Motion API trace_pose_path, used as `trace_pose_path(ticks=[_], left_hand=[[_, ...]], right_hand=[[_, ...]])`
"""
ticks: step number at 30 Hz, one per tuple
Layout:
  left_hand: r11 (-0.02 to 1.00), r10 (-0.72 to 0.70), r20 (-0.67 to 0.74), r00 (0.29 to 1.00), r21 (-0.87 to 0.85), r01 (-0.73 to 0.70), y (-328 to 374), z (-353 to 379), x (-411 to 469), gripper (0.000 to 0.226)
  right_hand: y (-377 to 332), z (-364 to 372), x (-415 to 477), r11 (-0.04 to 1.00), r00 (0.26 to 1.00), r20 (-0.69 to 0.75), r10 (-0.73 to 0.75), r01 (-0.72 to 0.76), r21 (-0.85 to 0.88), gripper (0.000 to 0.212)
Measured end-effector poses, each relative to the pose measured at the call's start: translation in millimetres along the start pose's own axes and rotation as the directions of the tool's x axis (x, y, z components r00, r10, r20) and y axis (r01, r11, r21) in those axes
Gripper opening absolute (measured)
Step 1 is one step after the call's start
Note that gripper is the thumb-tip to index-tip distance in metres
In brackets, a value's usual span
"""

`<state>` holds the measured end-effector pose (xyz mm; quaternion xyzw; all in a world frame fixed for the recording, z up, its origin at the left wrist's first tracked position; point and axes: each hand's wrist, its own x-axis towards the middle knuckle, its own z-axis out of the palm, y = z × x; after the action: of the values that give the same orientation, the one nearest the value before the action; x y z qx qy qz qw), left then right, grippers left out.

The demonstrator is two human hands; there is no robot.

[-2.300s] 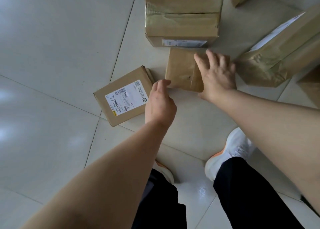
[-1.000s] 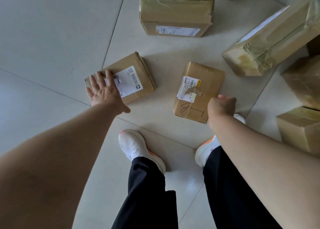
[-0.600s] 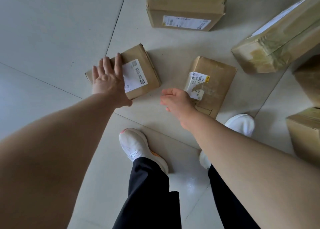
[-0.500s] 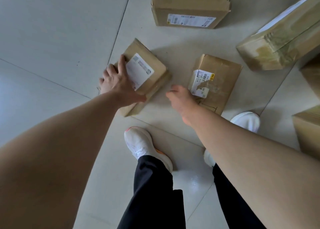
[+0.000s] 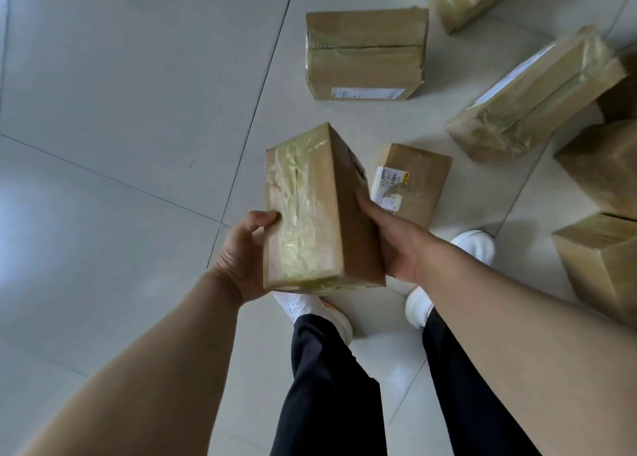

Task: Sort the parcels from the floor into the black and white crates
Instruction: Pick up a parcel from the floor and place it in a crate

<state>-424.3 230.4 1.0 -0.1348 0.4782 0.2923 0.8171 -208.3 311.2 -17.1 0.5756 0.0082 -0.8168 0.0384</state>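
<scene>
**Taped parcel held in both hands above the floor**

Head view: a person holds a brown cardboard parcel (image 5: 310, 207) clear of the tiled floor (image 5: 120, 93), in front of the body and above the feet. Its upward face is covered in shiny clear tape, and the box is tilted so that a plain brown side faces right. The left hand (image 5: 244, 252) grasps its near left corner, with the thumb curled onto the taped face and the other fingers hidden under the box. The right hand (image 5: 389, 238) clasps the plain side, palm against the cardboard; its fingertips are out of sight behind the box.

Just beyond the right hand, a small labelled parcel (image 5: 420, 179) lies flat on the floor. Further off stands a large taped box (image 5: 365, 52) with a white label on its near side. To the right lies a long tape-wrapped parcel (image 5: 537, 97), and more boxes (image 5: 599, 259) crowd the right edge, partly cut off.

Below the held parcel are white shoes (image 5: 310, 309) and black trousers (image 5: 331, 386).
</scene>
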Motion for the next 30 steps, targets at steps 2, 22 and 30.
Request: trace_pose_path(ticks=[2, 22, 30], left_hand=[[1.0, -0.005, -0.18, 0.984, 0.026, 0.01, 3, 8, 4, 0.047], [0.888, 0.139, -0.455, 0.879, 0.45, 0.093, 2, 108, 112, 0.032], [0.974, 0.077, -0.365, 0.928, 0.226, 0.008, -15, 99, 168, 0.041]], right_hand=[[-4, -9, -4, 0.996, 0.996, -0.031, -0.088, 0.088, 0.0, 0.078], [3, -107, -5, 0.848, 0.931, -0.294, -0.216, 0.328, 0.417, 0.05], [-32, -146, 57, 0.941, 0.947, -0.277, -0.16, 0.231, 0.247, 0.044]])
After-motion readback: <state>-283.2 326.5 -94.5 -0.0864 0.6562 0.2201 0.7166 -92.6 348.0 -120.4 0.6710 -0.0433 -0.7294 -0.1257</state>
